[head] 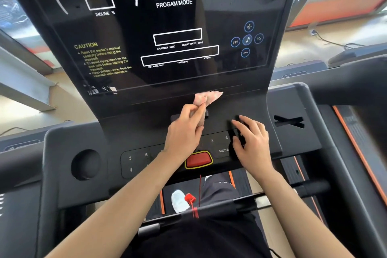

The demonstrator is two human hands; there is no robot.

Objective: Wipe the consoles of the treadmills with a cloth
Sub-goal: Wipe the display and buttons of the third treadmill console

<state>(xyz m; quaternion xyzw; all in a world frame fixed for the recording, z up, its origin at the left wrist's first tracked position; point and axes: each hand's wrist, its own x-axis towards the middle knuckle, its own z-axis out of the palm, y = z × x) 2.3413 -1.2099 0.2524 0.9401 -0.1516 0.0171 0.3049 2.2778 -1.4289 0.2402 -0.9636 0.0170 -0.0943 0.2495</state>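
1. I see my left hand (184, 130) at the centre of the frame, fingers pinched closed around a small pink cloth (206, 98)
2. The cloth sticks out past my fingertips and lies against the treadmill console (146, 31), on the dark ledge just under the glossy display panel, a little right of the frame's middle
3. My right hand (252, 142) sits right of centre, fingers spread and released, resting flat on the lower button panel (219, 144); it holds nothing and covers part of the printed numbers beside the word MODE
4. Between my two wrists, at lower centre, I see the red stop button (198, 159) with its yellow rim, touched by neither hand as far as I can tell
5. The upper half of the frame is filled by the black display, with white boxes labelled INCLINE, PROGAM/MODE and SPEED along the top, and a yellow CAUTION text block (102, 59) at left
6. A cluster of round blue media buttons (247, 39) sits at the upper right of the display, well apart from both hands
7. A round cup recess (85, 164) is sunk into the console tray at lower left
8. Near the bottom centre, a red safety clip (190, 198) hangs by a thin red cord over the horizontal bar, just beside a white shoe (179, 200) standing on the belt below
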